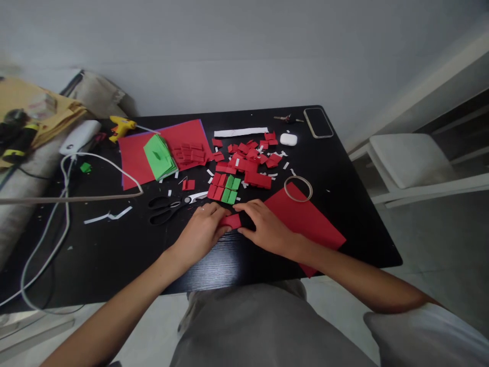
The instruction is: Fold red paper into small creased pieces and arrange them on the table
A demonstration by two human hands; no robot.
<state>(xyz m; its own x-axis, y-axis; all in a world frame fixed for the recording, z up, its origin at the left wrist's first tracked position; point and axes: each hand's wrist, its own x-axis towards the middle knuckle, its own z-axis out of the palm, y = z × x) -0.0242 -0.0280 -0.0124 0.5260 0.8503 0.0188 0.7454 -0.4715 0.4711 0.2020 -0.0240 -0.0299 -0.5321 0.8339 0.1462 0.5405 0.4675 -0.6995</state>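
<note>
A small red paper piece (231, 221) lies between my two hands near the table's front edge. My left hand (206, 223) is closed on its left end, thumb at the near side. My right hand (263, 224) curls round its right end, with finger and thumb at its far and near edges. Just beyond are green folded paper pieces (231, 189) next to red folded paper pieces (217, 186) in neat rows. Black-handled scissors (168, 206) lie left of my left hand, their blades pointing toward the folded pieces.
A red sheet (313, 216) lies at right, partly under my right forearm, with a tape ring (298, 189) on its far corner. Loose red pieces (252, 158), a green paper stack (160, 157), a yellow glue gun (121, 127), a phone (318, 123) and white cables (66, 219) surround the work.
</note>
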